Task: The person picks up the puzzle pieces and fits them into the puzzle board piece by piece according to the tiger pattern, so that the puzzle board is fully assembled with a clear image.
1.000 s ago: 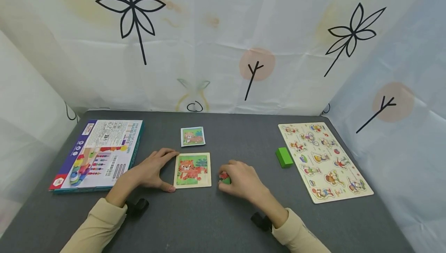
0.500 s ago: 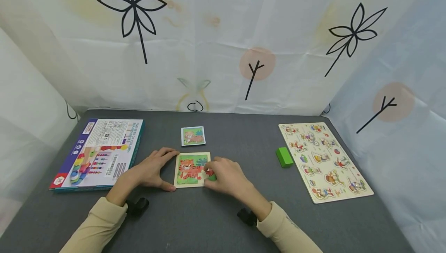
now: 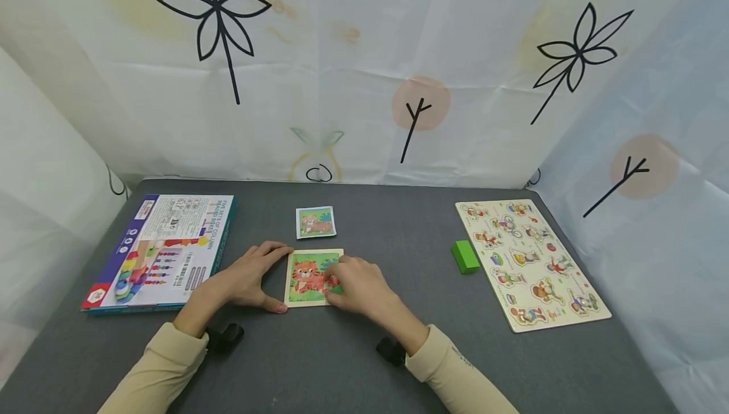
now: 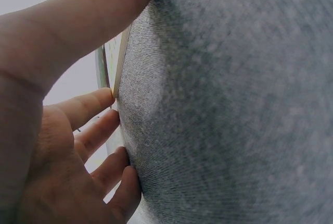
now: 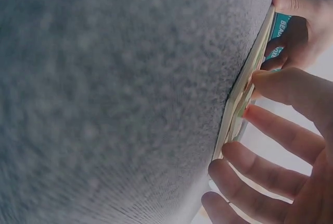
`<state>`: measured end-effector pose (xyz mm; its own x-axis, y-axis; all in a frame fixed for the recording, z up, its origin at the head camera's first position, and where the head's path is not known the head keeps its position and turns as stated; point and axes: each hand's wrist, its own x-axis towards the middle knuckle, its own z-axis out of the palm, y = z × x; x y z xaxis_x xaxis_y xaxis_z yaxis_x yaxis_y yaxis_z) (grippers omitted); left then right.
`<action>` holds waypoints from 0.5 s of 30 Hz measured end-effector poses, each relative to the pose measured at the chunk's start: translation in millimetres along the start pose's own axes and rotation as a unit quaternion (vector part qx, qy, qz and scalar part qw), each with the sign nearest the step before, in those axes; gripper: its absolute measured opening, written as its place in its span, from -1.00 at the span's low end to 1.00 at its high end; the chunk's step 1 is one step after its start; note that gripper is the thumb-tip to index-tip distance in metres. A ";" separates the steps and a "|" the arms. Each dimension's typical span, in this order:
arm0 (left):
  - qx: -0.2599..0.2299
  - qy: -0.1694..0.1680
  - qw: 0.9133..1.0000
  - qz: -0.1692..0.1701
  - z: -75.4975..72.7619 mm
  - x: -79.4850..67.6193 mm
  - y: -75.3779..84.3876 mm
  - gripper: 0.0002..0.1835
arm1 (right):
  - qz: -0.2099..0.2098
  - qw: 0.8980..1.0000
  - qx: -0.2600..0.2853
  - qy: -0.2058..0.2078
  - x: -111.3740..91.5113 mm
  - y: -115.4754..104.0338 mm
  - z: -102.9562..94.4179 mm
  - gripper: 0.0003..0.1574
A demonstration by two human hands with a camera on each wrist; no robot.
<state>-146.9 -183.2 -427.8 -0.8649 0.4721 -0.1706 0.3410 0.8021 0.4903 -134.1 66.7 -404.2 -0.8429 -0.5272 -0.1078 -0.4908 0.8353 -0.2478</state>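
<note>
A small square puzzle board (image 3: 312, 304) with a pale rim lies flat in the middle of the table, showing an orange tiger on green. My left hand (image 3: 247, 281) rests at its left edge, thumb by the near corner and index fingertip by the far one, fingers spread. Over the board's right side, my right hand (image 3: 364, 284) pinches a red and green puzzle piece (image 3: 337, 288) between thumb and index finger. The right wrist view has that thumb (image 5: 273, 84) and index finger (image 5: 265, 125) close over the board. The hand hides much of the piece.
Beyond the board lies a small picture card (image 3: 316, 223) with a similar tiger scene. A large flat box (image 3: 165, 243) is on the left. To the right are a green block (image 3: 466, 257) and a wooden board with several animal figures (image 3: 535, 268). White printed cloth (image 3: 364, 40) surrounds the table.
My right hand has moved left with the puzzle piece, from beside the board to over its right side. My left hand stays at the board's left edge.
</note>
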 end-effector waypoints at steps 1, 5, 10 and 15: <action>0.000 0.000 1.000 0.000 0.0 0.0 0.0 0.17 | -0.001 1.000 -0.002 -0.001 -0.1 -0.4 0.2 -0.66; 0.000 0.000 1.000 0.001 -0.3 -0.3 0.2 0.18 | -0.007 1.000 -0.008 -0.001 -1.0 -1.7 0.6 -0.65; -0.001 0.001 1.000 0.003 -0.5 -0.7 0.3 0.18 | -0.009 1.000 -0.003 0.006 -1.5 -1.7 1.4 -0.69; -0.001 0.001 1.000 0.004 -0.6 -0.7 0.0 0.18 | -0.014 1.000 0.006 0.004 -1.5 -1.5 1.8 -0.73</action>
<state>-146.5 -183.8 -427.2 -0.8631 0.4776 -0.1642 0.3472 0.7973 0.4937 -131.7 66.0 -405.4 -0.8305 -0.5494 -0.0921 -0.5118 0.8178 -0.2631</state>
